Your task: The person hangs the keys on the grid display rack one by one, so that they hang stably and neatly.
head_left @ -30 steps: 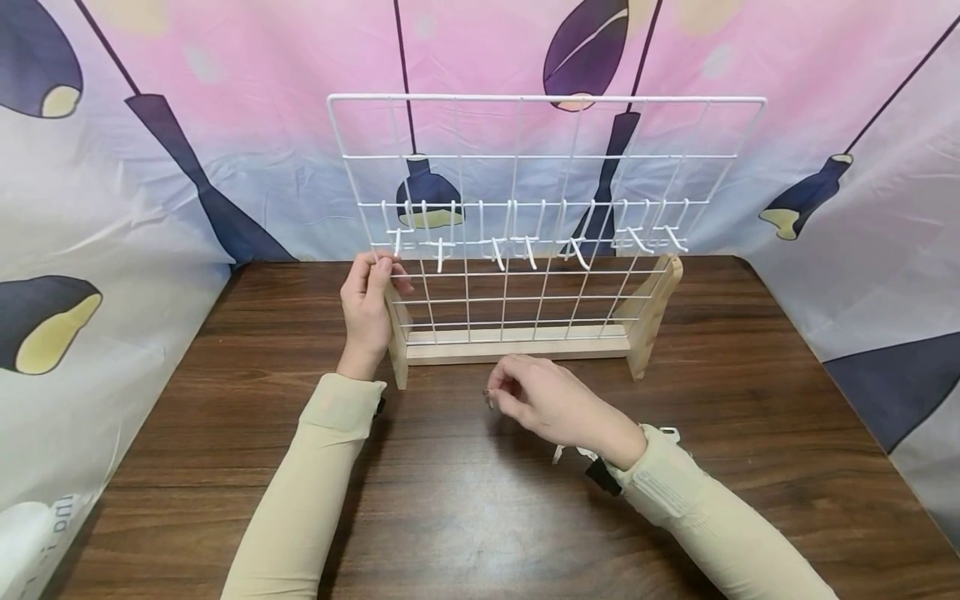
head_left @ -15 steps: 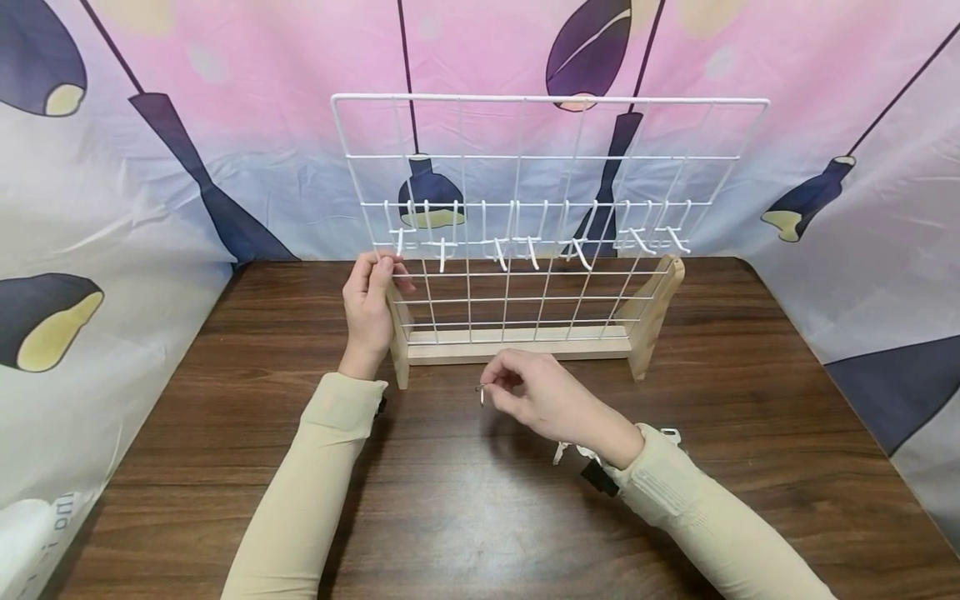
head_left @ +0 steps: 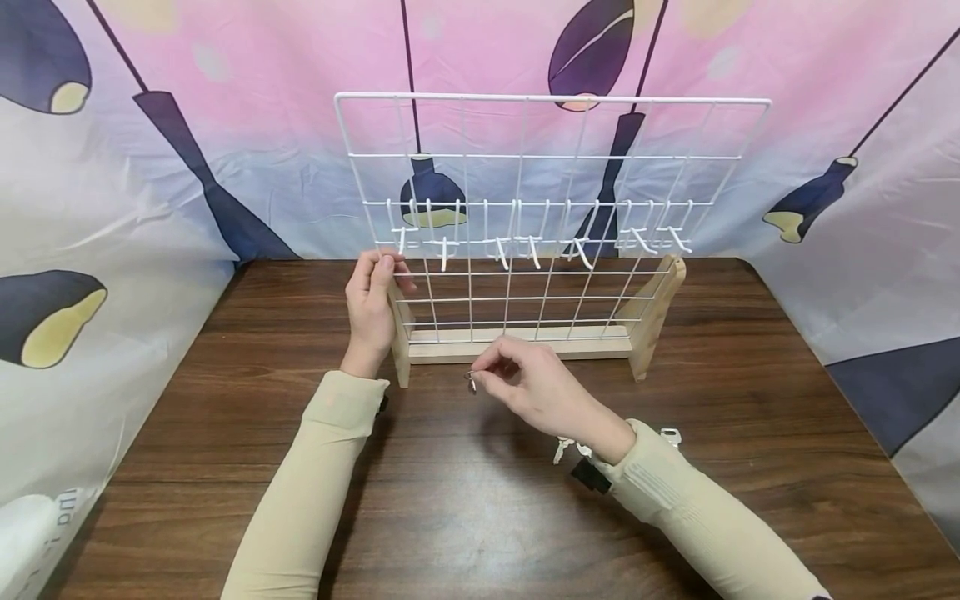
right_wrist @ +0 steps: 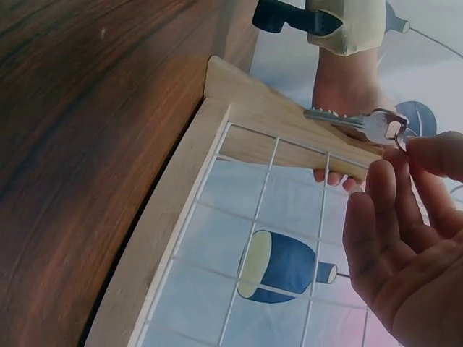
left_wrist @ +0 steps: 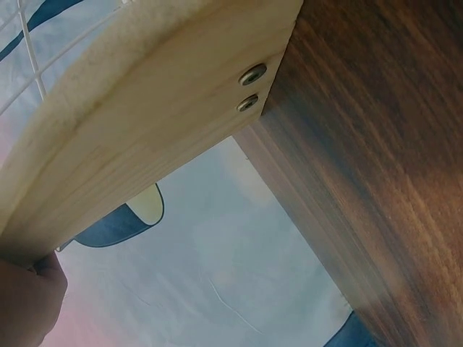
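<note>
A white wire grid rack (head_left: 551, 98) stands upright in a wooden base (head_left: 517, 350), with several white hooks (head_left: 533, 250) along one bar. My left hand (head_left: 371, 300) grips the top of the left wooden side panel (left_wrist: 159, 123), thumb in front. In front of the rack, my right hand (head_left: 540, 383) pinches a thin metal ring (right_wrist: 401, 139) between thumb and index finger. From that ring a silver key (right_wrist: 354, 124) hangs down. The right wrist view shows its toothed blade and pale head against the left wooden panel.
Beside my right wrist, loose keys (head_left: 562, 450) lie on the dark wooden table (head_left: 465, 508), partly covered by the forearm. Another key head (head_left: 671, 436) shows past the cuff. A patterned cloth (head_left: 285, 192) hangs behind the table.
My right hand has moved slightly left and toward the rack with the key, uncovering more of the loose keys on the table. My left hand keeps its hold on the side panel.
</note>
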A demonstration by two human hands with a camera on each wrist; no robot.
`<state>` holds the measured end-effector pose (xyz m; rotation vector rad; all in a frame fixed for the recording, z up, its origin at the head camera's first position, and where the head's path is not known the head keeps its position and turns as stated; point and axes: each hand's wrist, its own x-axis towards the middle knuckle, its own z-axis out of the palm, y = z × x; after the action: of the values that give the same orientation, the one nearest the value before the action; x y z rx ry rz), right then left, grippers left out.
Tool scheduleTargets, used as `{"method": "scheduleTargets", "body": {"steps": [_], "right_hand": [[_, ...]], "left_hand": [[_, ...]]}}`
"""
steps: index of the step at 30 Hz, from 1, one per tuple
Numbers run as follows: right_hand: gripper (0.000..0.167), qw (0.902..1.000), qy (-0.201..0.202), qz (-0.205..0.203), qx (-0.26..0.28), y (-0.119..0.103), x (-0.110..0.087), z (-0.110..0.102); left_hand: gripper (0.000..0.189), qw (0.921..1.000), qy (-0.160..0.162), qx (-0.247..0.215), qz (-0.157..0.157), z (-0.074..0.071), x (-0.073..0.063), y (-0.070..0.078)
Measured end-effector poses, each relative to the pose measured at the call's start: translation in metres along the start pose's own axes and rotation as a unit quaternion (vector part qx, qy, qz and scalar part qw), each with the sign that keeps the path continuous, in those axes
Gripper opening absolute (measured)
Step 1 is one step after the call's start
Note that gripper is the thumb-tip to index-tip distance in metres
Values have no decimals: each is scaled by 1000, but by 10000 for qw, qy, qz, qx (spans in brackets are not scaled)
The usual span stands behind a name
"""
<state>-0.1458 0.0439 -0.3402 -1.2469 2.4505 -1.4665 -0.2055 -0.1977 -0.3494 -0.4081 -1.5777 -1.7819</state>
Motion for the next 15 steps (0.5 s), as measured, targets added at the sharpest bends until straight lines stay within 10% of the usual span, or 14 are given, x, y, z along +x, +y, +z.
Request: {"method": "scheduleTargets", "body": {"steps": [15], "right_hand": [[4,9937,636,384,837,-14,16,4]], "left_hand": [[21,9999,-22,12,-98,-1,0,1]]}}
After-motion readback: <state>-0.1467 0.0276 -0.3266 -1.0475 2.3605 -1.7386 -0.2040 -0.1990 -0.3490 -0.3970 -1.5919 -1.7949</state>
